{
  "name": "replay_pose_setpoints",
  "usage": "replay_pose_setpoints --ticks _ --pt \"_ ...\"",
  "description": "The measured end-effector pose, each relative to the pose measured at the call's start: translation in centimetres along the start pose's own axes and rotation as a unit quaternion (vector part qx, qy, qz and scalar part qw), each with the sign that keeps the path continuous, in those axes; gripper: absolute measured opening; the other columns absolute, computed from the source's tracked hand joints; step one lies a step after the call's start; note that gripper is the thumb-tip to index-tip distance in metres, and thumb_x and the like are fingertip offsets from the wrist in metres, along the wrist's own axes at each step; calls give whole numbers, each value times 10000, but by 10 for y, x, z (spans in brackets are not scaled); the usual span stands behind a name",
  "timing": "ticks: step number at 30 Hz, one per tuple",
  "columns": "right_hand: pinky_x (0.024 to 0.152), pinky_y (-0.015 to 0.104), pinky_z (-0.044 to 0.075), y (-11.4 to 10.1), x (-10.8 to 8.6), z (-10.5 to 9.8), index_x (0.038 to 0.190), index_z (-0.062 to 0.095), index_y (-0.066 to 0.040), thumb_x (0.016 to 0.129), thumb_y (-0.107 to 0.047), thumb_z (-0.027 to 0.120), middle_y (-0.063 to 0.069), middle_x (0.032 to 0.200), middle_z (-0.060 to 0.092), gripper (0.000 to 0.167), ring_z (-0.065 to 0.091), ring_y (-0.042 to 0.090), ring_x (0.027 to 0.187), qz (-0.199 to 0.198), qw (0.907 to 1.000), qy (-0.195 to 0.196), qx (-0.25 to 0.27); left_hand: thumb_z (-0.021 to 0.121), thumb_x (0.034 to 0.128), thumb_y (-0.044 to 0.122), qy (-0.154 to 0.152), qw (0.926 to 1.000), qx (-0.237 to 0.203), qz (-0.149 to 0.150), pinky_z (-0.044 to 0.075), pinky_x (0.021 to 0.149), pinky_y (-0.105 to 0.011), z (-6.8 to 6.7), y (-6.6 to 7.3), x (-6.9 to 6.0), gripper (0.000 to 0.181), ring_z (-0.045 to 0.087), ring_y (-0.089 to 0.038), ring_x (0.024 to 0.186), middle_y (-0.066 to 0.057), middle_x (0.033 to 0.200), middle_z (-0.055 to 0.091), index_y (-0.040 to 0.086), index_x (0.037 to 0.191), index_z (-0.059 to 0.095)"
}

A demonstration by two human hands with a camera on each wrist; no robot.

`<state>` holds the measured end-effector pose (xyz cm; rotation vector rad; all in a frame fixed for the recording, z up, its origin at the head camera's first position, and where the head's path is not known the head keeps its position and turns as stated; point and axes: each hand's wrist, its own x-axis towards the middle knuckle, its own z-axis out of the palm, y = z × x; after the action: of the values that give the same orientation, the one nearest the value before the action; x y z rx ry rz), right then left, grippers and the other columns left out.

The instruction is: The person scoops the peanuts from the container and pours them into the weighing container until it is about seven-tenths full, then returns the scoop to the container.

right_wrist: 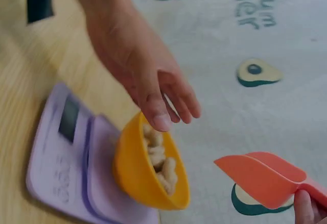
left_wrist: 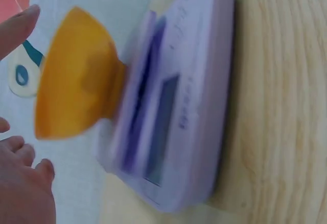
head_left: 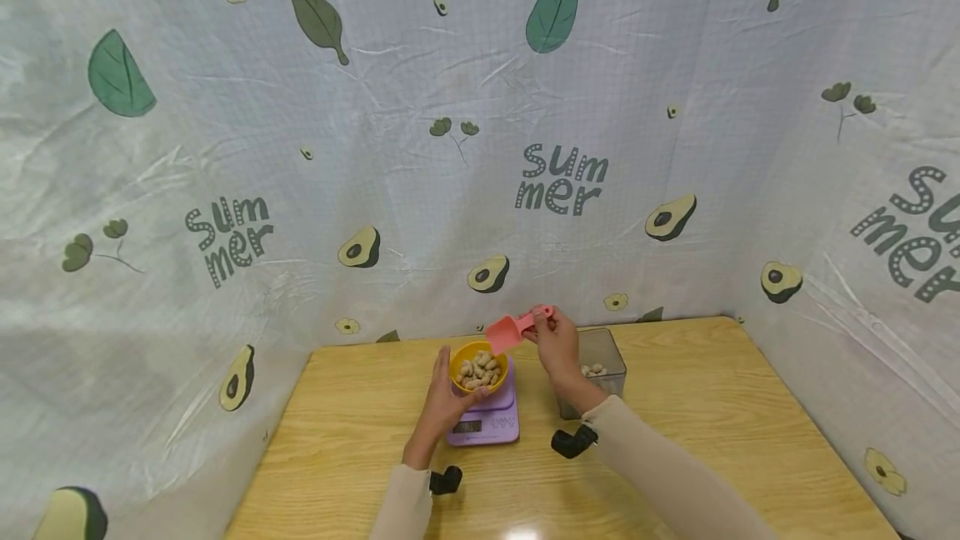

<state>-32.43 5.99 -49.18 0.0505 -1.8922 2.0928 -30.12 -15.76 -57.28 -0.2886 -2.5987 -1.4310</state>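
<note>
A yellow bowl of unshelled peanuts stands on a lilac kitchen scale. My left hand is at the bowl's left side, fingers extended and thumb near the front rim; the left wrist view shows a gap between hand and bowl. Above and to the right, my right hand grips the handle of a coral-pink scoop. The scoop's blade hangs over the bowl's right rim, and no peanuts show in it. The digits on the scale's display are too small to read.
Right of the scale is a grey see-through container with some peanuts inside, partly hidden by my right forearm. A wood-grain table carries everything. A pale printed curtain hangs behind and at both sides.
</note>
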Motion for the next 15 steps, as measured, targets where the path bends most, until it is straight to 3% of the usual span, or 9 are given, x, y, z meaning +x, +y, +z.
replay_pose_setpoints --ticks 3,5,10,15 --pt "803 270 602 -3 0 -14 1147 585 52 1042 -179 478 143 1040 708 275 704 124 841 936 9908 247 948 807 787 371 120 9998 -150 64 240 1160 -648 -2 10 0 1110 194 -458 1482 -212 1637 118 59 1581 98" --pt "817 260 598 -5 0 -24 1179 551 52 1053 -186 449 121 1046 701 288 701 109 850 1291 9818 356 1344 808 792 334 182 9995 -226 140 234 1172 -631 -2 20 1 1090 189 -431 1494 -183 1645 120 82 1585 103" --pt "837 231 586 -19 -5 -51 1255 506 56 1062 -195 421 70 1040 667 327 698 91 897 1305 9758 372 1713 813 782 375 127 9988 -419 227 225 1181 -623 4 47 2 1091 190 -389 1505 -97 1663 114 191 1595 109" --pt "868 226 575 -35 -5 -76 1252 517 -9 1061 -231 419 -9 985 692 309 699 84 912 1268 9753 440 1755 787 801 422 -167 9981 -461 367 248 1170 -629 17 67 5 1077 184 -378 1509 -56 1670 89 245 1597 83"
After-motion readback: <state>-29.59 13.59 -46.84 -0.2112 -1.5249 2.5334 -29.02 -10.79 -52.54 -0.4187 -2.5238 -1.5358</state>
